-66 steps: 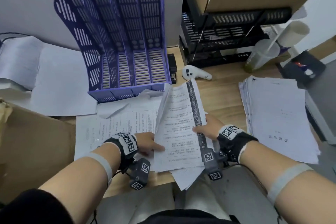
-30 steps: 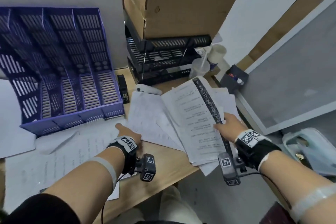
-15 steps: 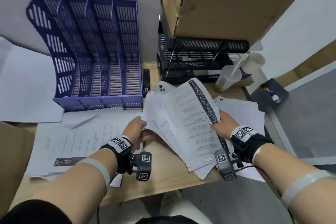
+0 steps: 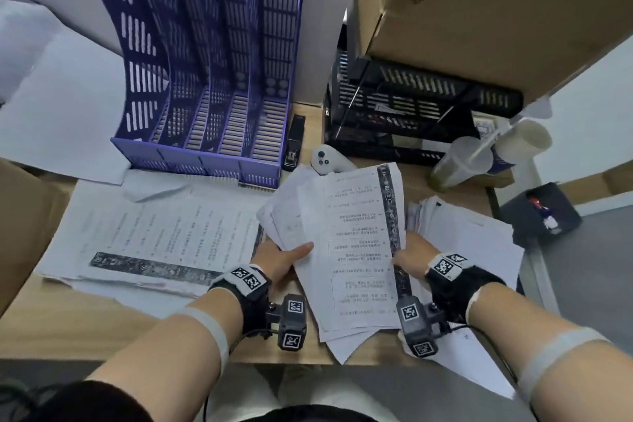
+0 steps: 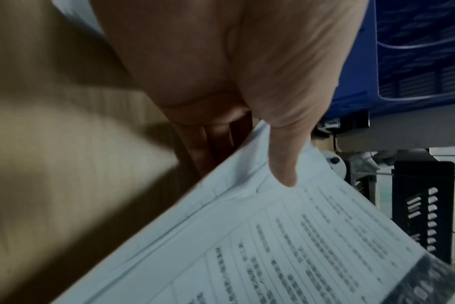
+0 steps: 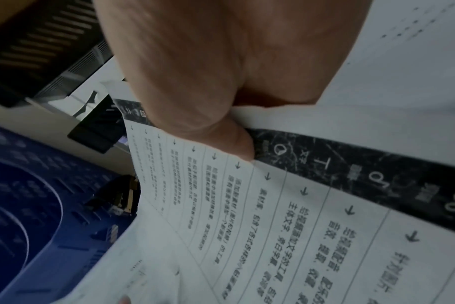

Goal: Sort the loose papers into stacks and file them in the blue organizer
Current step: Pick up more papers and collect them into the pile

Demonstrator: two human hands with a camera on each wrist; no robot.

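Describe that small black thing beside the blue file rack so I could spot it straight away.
Find the blue organizer standing against the wall. Tucked against its right side on the wooden desk lies a black stapler, narrow and pointing toward the person. Unlike the white controller to its right, it is dark, slim and straight.

The file organizer (image 4: 219, 86) stands far left on the desk (image 4: 102, 325); a stapler (image 4: 294, 142) just right of it, stacked letter trays (image 4: 411, 113) far right, spread papers (image 4: 154, 236) near left.

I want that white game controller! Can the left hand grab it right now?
Probably not: the left hand grips the held papers, whose far end fans over part of the white controller. It must let go first.
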